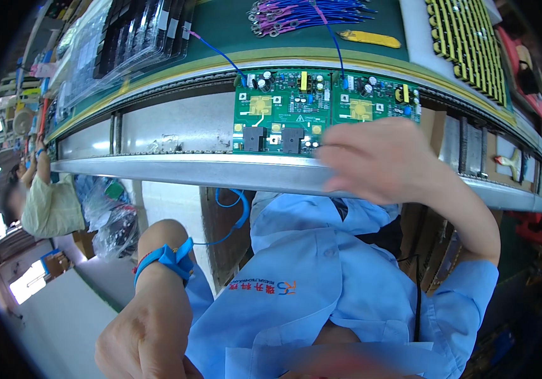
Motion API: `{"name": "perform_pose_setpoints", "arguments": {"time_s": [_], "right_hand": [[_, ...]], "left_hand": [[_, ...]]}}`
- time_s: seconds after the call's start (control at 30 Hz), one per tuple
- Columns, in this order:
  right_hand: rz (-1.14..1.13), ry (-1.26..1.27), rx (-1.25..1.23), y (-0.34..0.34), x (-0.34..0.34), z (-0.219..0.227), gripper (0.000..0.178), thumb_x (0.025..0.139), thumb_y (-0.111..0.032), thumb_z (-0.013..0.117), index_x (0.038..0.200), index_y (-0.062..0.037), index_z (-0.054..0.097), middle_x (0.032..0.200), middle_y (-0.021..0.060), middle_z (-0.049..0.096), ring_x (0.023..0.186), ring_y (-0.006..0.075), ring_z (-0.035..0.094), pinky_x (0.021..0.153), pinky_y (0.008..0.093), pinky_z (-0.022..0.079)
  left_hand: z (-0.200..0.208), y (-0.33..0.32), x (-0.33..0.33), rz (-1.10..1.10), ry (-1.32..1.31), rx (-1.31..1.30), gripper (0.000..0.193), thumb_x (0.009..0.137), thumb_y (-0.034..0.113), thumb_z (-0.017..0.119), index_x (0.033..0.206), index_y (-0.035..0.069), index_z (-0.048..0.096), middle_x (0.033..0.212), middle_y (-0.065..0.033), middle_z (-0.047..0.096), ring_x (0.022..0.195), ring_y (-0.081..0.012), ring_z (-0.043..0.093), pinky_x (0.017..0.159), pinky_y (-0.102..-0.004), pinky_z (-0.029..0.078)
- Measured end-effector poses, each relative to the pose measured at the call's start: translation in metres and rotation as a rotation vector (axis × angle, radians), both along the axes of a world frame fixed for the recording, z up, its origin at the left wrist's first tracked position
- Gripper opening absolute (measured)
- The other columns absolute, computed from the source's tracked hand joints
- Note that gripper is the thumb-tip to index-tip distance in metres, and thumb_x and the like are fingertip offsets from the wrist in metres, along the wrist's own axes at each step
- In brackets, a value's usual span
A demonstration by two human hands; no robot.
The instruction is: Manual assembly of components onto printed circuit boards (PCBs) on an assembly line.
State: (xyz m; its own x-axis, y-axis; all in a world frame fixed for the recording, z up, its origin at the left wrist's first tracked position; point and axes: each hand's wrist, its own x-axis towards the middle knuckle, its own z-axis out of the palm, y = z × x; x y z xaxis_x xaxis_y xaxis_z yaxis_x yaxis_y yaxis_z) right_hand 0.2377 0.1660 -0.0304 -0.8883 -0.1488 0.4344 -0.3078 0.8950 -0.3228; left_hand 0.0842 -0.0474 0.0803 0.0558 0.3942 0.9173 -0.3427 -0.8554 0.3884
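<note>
Two green circuit boards [283,117] lie side by side across the rails in front of me, carrying capacitors, yellow-wrapped transformers and black block parts. A blue wire with a pink-sleeved end rises from each board's upper left corner. Over the lower part of the right board [378,95] is my right hand [372,158], slightly blurred, its fingers loosely spread with nothing visible in them. My left hand [144,335] is raised close to the camera at the lower left, wearing a blue wrist strap [166,262] with a coiled cord. Its fingers run out of sight at the lower edge.
Beyond the rails lie a bundle of blue wires with ring ends [283,16], a yellow-handled cutter [369,39] and rows of yellow-black parts [466,50]. Black trays [141,38] stand at the far left. A metal rail [189,167] runs before me. Another person [50,202] is at left.
</note>
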Motion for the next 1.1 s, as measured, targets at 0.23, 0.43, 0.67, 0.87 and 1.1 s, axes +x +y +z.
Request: {"name": "perform_pose_setpoints", "arguments": {"time_s": [0.23,0.43,0.67,0.87,1.1], "right_hand": [[0.074,0.019,0.124,-0.072,-0.094,-0.004,0.018,0.081,-0.018,0.066,0.092,-0.0048,0.06,0.086,0.0086,0.06,0.063,0.0199,0.066,0.046,0.0324,0.05],[-0.085,-0.191,0.242,-0.088,-0.126,-0.011,0.013,0.076,-0.012,0.066,0.084,-0.0033,0.063,0.073,0.008,0.064,0.06,0.0215,0.067,0.046,0.0329,0.049],[-0.127,-0.311,0.233,-0.075,-0.119,-0.006,0.014,0.079,-0.012,0.064,0.088,-0.0008,0.061,0.073,0.0107,0.064,0.06,0.0243,0.067,0.046,0.0357,0.049],[-0.196,-0.393,0.228,-0.064,-0.091,-0.003,0.024,0.09,-0.026,0.064,0.091,-0.0022,0.061,0.077,0.0095,0.064,0.063,0.0249,0.067,0.05,0.0379,0.05],[-0.314,-0.475,0.211,-0.04,-0.038,0.008,0.028,0.089,-0.032,0.064,0.09,-0.0047,0.059,0.081,0.0098,0.066,0.065,0.0255,0.068,0.052,0.0394,0.05]], "left_hand": [[-0.005,-0.02,0.006,0.11,-0.07,0.214,0.031,0.071,-0.017,0.06,0.051,0.006,0.054,0.06,-0.0069,0.06,0.061,-0.0152,0.061,0.081,-0.0256,0.052],[-0.009,-0.037,0.005,0.217,-0.116,0.235,0.034,0.071,-0.016,0.061,0.048,0.007,0.052,0.056,-0.0068,0.055,0.07,-0.0167,0.066,0.078,-0.0277,0.052],[-0.005,-0.017,0.006,0.196,-0.138,0.207,0.036,0.071,-0.015,0.062,0.046,0.008,0.05,0.052,-0.005,0.049,0.068,-0.0165,0.065,0.078,-0.0298,0.052],[-0.008,-0.024,0.001,0.067,-0.07,0.175,0.032,0.072,-0.015,0.058,0.049,0.007,0.051,0.055,-0.0036,0.051,0.051,-0.0136,0.047,0.077,-0.0304,0.051],[-0.002,-0.023,0.002,0.066,-0.06,0.174,0.032,0.074,-0.013,0.062,0.05,0.006,0.054,0.067,-0.0092,0.065,0.059,-0.0147,0.056,0.079,-0.0309,0.054]]}}
